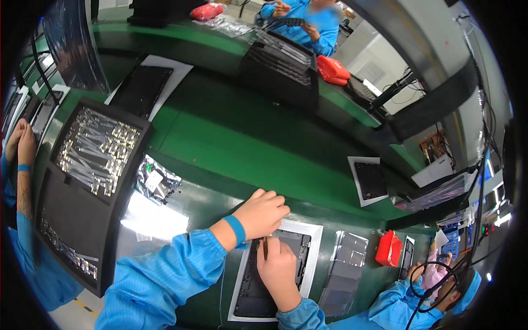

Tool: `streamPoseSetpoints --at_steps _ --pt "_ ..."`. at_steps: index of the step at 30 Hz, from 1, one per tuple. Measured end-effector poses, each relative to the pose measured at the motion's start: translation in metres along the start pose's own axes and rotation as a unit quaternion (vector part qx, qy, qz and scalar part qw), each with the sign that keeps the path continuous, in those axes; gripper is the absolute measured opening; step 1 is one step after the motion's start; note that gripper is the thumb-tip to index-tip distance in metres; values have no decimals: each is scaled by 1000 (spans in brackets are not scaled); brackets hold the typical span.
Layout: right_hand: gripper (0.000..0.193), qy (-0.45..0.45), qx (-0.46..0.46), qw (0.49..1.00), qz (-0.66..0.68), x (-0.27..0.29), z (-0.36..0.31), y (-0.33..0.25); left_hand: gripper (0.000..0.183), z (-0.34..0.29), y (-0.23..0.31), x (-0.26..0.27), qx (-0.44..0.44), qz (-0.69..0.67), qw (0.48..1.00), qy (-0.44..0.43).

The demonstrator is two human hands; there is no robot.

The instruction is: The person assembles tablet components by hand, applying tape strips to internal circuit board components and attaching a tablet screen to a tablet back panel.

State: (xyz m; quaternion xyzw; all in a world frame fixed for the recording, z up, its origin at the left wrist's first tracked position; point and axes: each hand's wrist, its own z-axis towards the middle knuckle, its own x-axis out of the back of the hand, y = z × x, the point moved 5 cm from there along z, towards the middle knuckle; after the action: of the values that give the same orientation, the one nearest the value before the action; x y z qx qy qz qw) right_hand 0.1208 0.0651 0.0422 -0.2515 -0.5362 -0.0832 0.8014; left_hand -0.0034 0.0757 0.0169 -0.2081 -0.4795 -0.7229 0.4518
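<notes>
Below the middle of the view lies a flat black device housing (254, 294) with small fittings along its edges, resting on a white sheet (315, 242). Over its upper left end is my left hand (259, 213), with a blue band round the wrist. Its fingers are curled down and what they pinch, if anything, is hidden. Just below it, my right hand (279, 270) rests over the housing. Between its thumb and fingers it grips a thin dark stick-like tool (265, 248), whose tip I cannot make out.
Black foam trays (77, 214) with many small flex cables stand at the left, beside a bag of small parts (155, 180). Clear plastic sheets (345, 269) and a red box (389, 248) lie right. Co-workers sit left, right and across the green bench (220, 137).
</notes>
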Motion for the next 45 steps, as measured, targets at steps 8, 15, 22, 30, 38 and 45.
streamPoseSetpoints --at_steps 8,15,22,30,38,45 --pt "22 123 -80 969 199 78 -55 98 27 -9 14 -2 -61 98 991 -73" --pt "27 -37 -290 869 399 75 -86 126 26 6 22 25 -81 -71 994 -2" --pt "23 -65 -279 826 486 42 15 155 12 -7 -1 72 63 -50 938 337" --pt "34 -72 -225 805 544 -21 199 190 19 -8 26 49 -106 19 968 228" --pt "34 41 -80 995 -49 14 196 245 11 -9 1 3 -67 4 998 1" --pt "22 -80 -207 906 -360 38 138 304 8 -4 1 9 -50 8 999 -10"
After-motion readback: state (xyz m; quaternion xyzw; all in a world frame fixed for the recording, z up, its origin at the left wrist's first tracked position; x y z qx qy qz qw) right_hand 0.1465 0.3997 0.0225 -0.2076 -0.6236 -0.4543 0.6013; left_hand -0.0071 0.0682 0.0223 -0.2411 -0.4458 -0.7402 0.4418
